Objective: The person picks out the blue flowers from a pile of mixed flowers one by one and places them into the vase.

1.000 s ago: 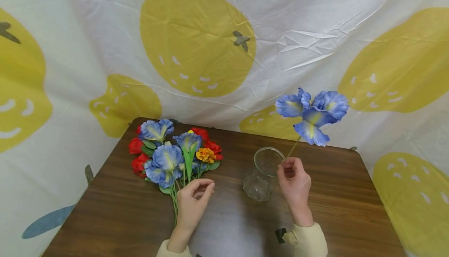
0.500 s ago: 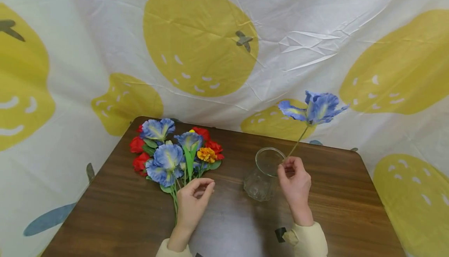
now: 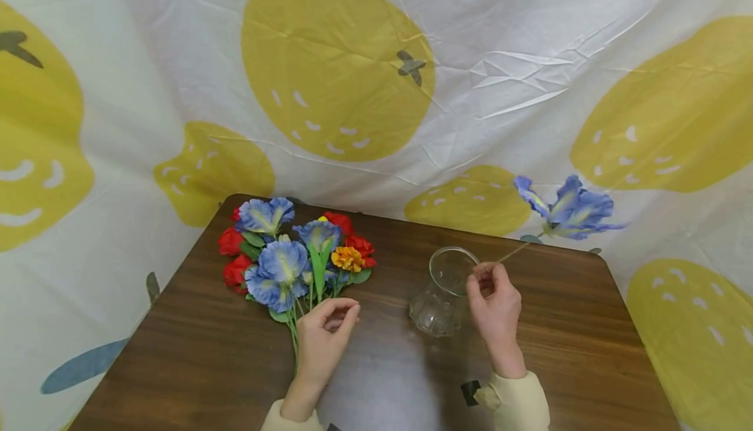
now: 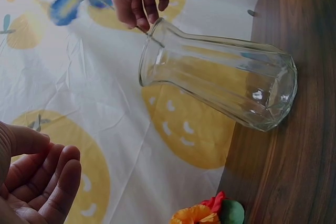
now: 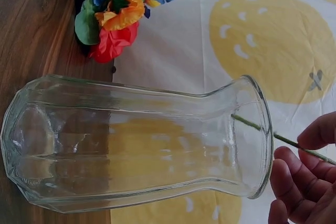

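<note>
A crinkled white backdrop printed with yellow fruit hangs behind your dark wood-grain counter (image 3: 206, 352). On the left lies a bunch of blue, red and orange artificial flowers (image 3: 294, 254), and your left hand (image 3: 326, 336) rests just below it, fingers loosely curled, holding nothing. The clear ribbed glass vase (image 3: 441, 293) stands mid-counter; it looks fragile and slippery. Your right hand (image 3: 494, 307) pinches the thin green stem of the single blue fabric iris (image 3: 570, 212) at the vase's rim, bloom tilted right. It looks light and floppy, so your grip belongs low on the stem.
</note>
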Tool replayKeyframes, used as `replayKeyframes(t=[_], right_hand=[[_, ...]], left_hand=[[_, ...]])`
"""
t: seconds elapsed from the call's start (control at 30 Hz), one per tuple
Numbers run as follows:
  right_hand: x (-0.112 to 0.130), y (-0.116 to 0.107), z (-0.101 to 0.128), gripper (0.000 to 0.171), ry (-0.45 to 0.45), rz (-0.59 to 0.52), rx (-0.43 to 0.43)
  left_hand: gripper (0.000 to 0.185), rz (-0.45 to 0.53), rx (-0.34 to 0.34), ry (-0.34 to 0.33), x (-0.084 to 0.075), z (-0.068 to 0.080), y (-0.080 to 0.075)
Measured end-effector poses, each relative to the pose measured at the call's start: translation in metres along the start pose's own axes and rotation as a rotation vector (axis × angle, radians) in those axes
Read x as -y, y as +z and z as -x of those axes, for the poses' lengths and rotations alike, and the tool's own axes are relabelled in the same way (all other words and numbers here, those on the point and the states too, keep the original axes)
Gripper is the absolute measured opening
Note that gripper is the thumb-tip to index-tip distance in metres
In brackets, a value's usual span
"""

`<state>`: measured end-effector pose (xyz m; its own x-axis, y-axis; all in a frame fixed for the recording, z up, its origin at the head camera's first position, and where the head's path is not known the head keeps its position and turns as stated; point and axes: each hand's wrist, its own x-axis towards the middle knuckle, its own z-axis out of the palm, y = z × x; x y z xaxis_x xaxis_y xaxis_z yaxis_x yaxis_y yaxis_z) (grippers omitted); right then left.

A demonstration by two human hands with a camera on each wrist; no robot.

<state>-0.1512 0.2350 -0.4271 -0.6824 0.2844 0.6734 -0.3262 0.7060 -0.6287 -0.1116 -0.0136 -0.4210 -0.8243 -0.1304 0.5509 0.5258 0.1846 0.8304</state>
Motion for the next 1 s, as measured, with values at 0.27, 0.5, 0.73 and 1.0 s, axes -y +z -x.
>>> replayKeyframes(t=[0.27,0.5,0.73,1.0], right_hand=[[-0.001,-0.001,0.001,0.006,0.019,0.031,0.002],[0.001,-0.005,-0.001,0.013,0.005,0.138,0.056],[0.005,-0.014,-0.007,0.009,-0.05,0.176,0.081],[0.001,-0.011,-0.007,0.008,-0.128,0.181,0.028]], left_hand=[[0.009,-0.008,-0.003,-0.004,0.0,0.0,-0.001],[0.009,-0.004,-0.007,0.007,-0.001,0.0,-0.001],[0.009,-0.005,-0.005,0.0,-0.001,0.0,-0.001],[0.011,-0.005,-0.012,0.005,-0.001,0.0,-0.001]])
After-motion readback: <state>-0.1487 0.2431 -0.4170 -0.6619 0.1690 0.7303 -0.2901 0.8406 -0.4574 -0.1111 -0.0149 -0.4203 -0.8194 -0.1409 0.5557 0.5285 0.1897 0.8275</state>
